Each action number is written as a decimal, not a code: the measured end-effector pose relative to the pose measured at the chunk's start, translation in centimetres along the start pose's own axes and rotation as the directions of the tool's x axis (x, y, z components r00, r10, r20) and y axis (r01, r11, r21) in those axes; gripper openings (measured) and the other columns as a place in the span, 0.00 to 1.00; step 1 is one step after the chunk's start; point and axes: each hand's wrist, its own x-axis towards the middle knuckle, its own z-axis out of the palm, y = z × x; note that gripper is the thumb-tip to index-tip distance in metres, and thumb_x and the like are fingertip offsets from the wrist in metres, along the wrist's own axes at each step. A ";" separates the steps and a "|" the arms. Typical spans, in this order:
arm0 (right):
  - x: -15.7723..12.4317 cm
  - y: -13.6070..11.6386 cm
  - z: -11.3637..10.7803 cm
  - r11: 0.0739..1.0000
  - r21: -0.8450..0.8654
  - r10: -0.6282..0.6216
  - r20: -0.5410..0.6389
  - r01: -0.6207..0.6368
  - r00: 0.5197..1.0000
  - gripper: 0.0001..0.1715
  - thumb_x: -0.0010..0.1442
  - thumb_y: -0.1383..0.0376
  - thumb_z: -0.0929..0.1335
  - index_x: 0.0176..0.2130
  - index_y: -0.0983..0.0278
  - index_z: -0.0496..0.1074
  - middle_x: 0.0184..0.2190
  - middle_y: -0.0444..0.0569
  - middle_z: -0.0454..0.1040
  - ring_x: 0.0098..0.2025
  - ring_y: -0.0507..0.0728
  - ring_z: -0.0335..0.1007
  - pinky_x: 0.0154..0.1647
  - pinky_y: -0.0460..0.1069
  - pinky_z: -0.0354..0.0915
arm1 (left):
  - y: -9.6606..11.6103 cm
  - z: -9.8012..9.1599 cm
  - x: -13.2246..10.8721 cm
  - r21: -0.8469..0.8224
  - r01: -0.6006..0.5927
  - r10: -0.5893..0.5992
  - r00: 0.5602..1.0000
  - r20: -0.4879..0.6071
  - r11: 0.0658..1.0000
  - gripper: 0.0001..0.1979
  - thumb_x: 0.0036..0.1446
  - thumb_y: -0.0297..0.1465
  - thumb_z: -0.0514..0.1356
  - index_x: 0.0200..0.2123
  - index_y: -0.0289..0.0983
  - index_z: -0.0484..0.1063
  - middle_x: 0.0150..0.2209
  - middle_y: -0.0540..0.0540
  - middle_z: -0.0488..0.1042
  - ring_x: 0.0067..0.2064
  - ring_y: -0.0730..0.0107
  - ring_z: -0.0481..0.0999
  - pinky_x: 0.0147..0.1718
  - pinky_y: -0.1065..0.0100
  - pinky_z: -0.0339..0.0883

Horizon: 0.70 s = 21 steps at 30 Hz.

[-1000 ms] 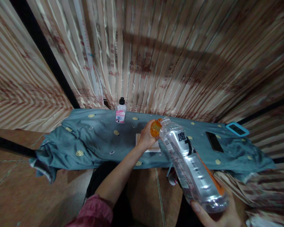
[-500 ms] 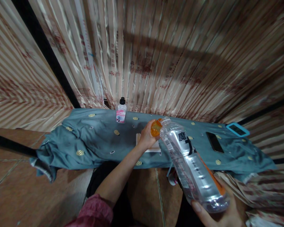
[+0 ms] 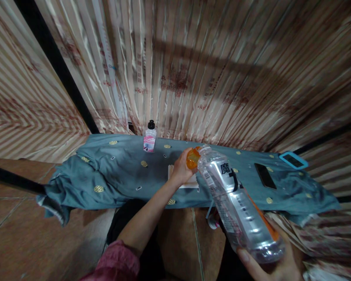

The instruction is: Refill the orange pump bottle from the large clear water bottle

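Note:
In my left hand [image 3: 180, 171], closed round it, is a small see-through orange cup [image 3: 192, 159]. My right hand [image 3: 270, 259] grips the base of a large clear plastic bottle [image 3: 236, 203] with a silver and orange label. The bottle lies tilted, its mouth pointing away from me and up against the cup's rim. Whether liquid runs between them I cannot tell. Beneath my left hand, a white folded tissue [image 3: 190, 182] lies on the patterned green-blue cloth [image 3: 125, 171], partly hidden by the hand.
A small clear bottle with a black cap and pink label [image 3: 149, 139] stands at the back left. To the right lie a black phone [image 3: 265, 176] and a blue-framed device [image 3: 294, 160]. Striped curtain [image 3: 178, 70] hangs behind the cloth-covered surface, with a dark pole [image 3: 58, 70] at left.

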 end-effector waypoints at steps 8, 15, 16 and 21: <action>0.1 -0.1 0.1 0.999 0.017 -0.047 -0.021 0.048 0.999 0.52 0.48 0.33 0.68 0.58 0.65 0.66 0.47 0.57 0.72 0.54 0.72 0.70 0.58 0.64 0.63 | 0.2 -0.1 0.0 0.018 0.027 -0.027 1.000 0.013 0.999 0.38 0.43 0.24 0.70 0.58 0.39 0.64 0.55 0.42 0.76 0.56 0.56 0.77 0.58 0.55 0.70; 0.1 -0.5 0.0 0.998 0.047 -0.034 0.004 0.034 0.999 0.57 0.47 0.32 0.69 0.61 0.67 0.65 0.50 0.61 0.72 0.55 0.75 0.68 0.59 0.68 0.59 | 0.0 -0.1 0.0 0.021 0.002 -0.003 1.000 0.009 1.000 0.37 0.43 0.26 0.71 0.58 0.40 0.64 0.55 0.42 0.76 0.56 0.56 0.77 0.58 0.56 0.70; 0.2 -0.6 0.0 0.998 0.042 -0.037 0.006 0.037 0.999 0.57 0.48 0.32 0.69 0.61 0.67 0.64 0.51 0.61 0.72 0.55 0.75 0.68 0.59 0.67 0.59 | -0.1 -0.1 0.0 0.018 0.000 -0.001 1.000 0.010 1.000 0.37 0.44 0.26 0.71 0.58 0.40 0.64 0.55 0.43 0.76 0.56 0.56 0.77 0.58 0.56 0.70; 0.2 -1.1 -0.2 0.998 0.026 -0.049 0.013 0.049 0.999 0.57 0.48 0.32 0.68 0.60 0.69 0.64 0.50 0.62 0.72 0.52 0.72 0.70 0.57 0.65 0.61 | -0.1 0.0 0.0 0.013 -0.005 0.005 1.000 0.003 1.000 0.37 0.43 0.25 0.71 0.58 0.41 0.64 0.55 0.43 0.76 0.56 0.57 0.77 0.58 0.56 0.70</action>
